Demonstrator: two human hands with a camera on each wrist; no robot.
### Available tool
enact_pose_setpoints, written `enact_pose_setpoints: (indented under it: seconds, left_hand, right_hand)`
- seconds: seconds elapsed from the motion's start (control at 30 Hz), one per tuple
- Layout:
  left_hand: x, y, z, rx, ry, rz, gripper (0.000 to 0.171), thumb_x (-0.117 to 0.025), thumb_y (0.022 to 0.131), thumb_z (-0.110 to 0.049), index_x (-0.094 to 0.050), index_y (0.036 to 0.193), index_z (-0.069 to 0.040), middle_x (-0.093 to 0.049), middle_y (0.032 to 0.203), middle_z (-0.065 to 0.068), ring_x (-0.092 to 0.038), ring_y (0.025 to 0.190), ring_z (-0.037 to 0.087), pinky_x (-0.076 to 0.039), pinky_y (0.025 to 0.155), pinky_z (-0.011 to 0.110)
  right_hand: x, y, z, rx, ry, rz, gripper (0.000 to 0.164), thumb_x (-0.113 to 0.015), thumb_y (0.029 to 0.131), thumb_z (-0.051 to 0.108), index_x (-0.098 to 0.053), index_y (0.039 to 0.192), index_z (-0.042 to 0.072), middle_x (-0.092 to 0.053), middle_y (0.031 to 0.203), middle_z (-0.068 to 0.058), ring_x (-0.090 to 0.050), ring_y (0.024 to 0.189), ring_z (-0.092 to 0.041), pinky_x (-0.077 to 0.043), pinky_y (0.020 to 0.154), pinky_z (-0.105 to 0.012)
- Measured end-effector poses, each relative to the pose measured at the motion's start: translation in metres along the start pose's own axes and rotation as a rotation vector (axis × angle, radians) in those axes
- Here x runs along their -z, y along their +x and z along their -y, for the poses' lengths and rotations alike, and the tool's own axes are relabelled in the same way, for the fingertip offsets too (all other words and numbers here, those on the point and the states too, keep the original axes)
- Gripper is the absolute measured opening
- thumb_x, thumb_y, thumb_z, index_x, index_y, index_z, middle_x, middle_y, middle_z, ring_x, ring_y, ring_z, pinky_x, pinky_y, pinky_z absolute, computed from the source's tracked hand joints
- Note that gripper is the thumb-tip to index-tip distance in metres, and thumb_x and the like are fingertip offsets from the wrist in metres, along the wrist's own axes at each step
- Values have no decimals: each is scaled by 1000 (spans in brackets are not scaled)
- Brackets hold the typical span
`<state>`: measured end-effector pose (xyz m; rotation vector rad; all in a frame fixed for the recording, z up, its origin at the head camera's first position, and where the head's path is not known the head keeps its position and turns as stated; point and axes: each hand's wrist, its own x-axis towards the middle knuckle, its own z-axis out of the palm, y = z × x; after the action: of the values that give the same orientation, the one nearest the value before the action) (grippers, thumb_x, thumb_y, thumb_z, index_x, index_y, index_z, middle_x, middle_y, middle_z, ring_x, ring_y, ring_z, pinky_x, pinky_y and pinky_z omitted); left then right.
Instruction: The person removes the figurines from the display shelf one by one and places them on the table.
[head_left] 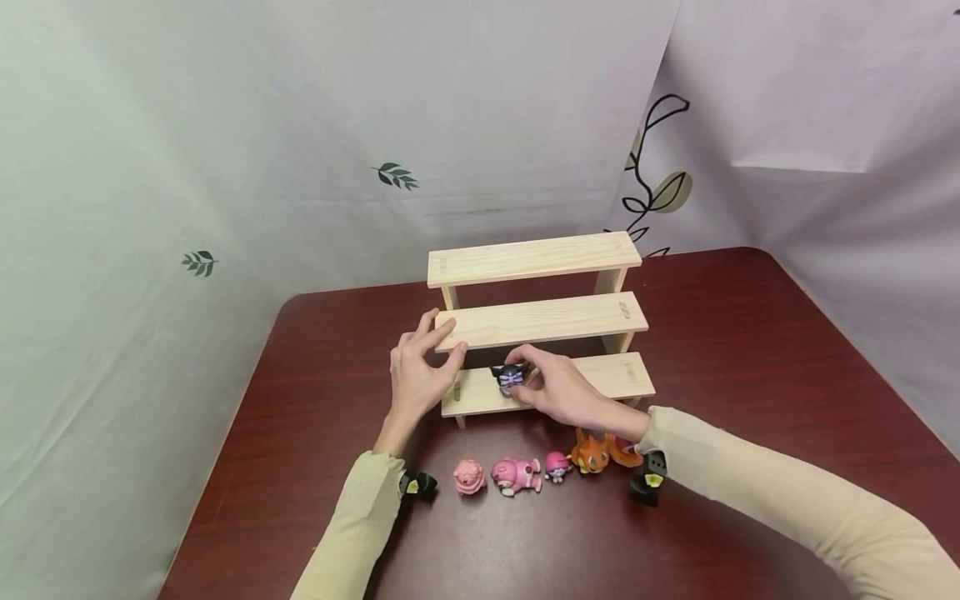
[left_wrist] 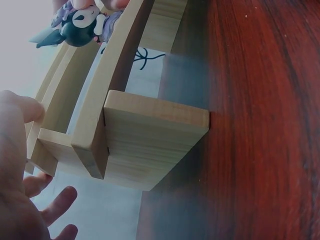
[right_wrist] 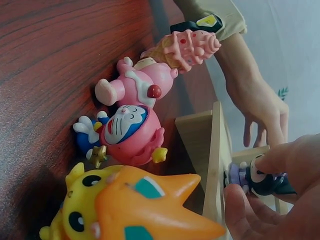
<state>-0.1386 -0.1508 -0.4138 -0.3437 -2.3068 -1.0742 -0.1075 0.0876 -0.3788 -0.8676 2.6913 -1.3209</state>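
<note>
My right hand pinches a small black-and-purple figurine between thumb and fingers, its base at the bottom board of a three-tier wooden display stand. The left wrist view shows the figurine with a dark head, white face and pointed ear. With thumb and fingertips, my left hand grips the left end of the stand's middle board; its other fingers are spread beyond that end.
In front of the stand are a pink ice-cream-cone figure, a pink-suited figure, a pink-hooded blue cat figure and a yellow-and-orange figure. A pale curtain hangs behind the dark red table.
</note>
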Motion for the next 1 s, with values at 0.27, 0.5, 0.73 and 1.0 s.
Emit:
enact_pose_setpoints:
  seconds: [0.27, 0.5, 0.73, 1.0]
  left_hand:
    - [-1, 0, 1, -5, 7, -2, 39, -77, 83, -28, -76, 119, -13, -61, 137, 8, -59, 100, 37, -38, 88, 57]
    - [-1, 0, 0, -2, 2, -3, 38, -76, 83, -28, -76, 119, -13, -61, 137, 7, -60, 99, 37, -39, 88, 57]
    - [-1, 1, 0, 0, -1, 1, 38, -76, 84, -28, -76, 119, -13, -61, 137, 7, -60, 100, 37, -38, 89, 58]
    - [-1, 0, 0, -9, 0, -3, 38, -76, 84, -28, -76, 118, -13, -62, 136, 8, -60, 98, 38, -39, 88, 58]
  right_hand:
    - [1, -2, -3, 29, 25, 4, 32, -76, 85, 3, -62, 114, 8, -68, 89, -2, -62, 69, -9, -51, 63, -29]
    - [4, -4, -6, 48, 15, 1, 33, -76, 84, 3, -62, 113, 8, -68, 89, -2, -63, 69, -10, -51, 63, -29]
    - [8, -7, -7, 39, 19, 10, 33, -76, 85, 3, -61, 115, 9, -67, 87, -1, -62, 69, -10, -51, 62, -29]
    - [15, -15, -9, 49, 17, 10, 33, -75, 86, 2, -60, 115, 8, -67, 86, 0, -63, 67, -12, -50, 59, -29]
